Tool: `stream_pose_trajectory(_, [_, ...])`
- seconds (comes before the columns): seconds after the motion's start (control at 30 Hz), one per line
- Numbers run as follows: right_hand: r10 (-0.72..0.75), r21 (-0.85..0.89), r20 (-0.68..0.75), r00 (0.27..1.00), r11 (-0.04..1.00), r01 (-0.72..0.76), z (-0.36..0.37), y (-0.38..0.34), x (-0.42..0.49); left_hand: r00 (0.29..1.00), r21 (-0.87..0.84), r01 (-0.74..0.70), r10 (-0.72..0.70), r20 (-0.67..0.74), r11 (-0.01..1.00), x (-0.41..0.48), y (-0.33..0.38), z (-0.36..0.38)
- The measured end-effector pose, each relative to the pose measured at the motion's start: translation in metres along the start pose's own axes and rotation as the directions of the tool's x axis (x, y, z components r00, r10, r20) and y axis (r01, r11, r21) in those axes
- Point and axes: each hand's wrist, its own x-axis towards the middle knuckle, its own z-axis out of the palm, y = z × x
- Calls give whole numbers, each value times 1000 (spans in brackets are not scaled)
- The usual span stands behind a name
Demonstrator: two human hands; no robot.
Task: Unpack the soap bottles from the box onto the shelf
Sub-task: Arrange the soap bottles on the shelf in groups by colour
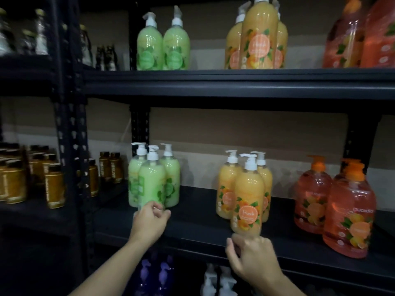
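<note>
On middle shelf (201, 212), at front edge: left hand (149, 218) curled round base of front green bottle (152, 180); right hand (250, 257) gripping base of front peach bottle (248, 197) from below. Both bottles upright, long axes vertical, pump heads up, each directly above and just beyond its own hand. Green bottle touching two like bottles (172, 178) behind it, near rear upright post (140, 129). Peach bottle ahead of peach pair (225, 184), base at shelf lip; resting or lifted, not clear. Bare board between the two groups. Orange-pink bottles (350, 216) to right, near peach group; amber jars (53, 184) on neighbouring rack to left. Upper shelf board (213, 84) overhead, limiting any lift. Purple bottles (154, 274) on level below. Box out of view. Judged next: short push rearward, each bottle by its nearer hand, rear neighbours the likely obstruction.
</note>
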Motion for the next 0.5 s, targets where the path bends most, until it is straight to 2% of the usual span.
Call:
stream_pose_trajectory(0.1, [-7, 90, 177, 984, 996, -9, 22, -44, 31, 993, -12, -45, 43, -111, 999, 16, -4, -16])
stream_pose_trajectory(0.2, [134, 286, 235, 963, 937, -200, 58, -72, 67, 988, -48, -10, 3, -154, 999, 38, -12, -18])
stream_pose_trajectory(0.27, [266, 404, 260, 928, 843, -354, 80, -80, 90, 986, -87, 28, -42, -159, 996, 53, -15, -14])
stream_pose_trajectory(0.33, [342, 474, 362, 867, 734, -487, 104, -81, 112, 990, -110, 43, -57, -128, 993, 69, -23, -6])
stream_pose_trajectory(0.4, [355, 507, 482, 801, 633, -585, 124, -77, 132, 995, -165, 44, -58, -82, 985, 84, -33, 2])
stream_pose_trajectory(0.5, [328, 604, 554, 765, 474, -641, 146, -68, 150, 998, -213, 30, -40, -45, 977, 96, -41, 10])
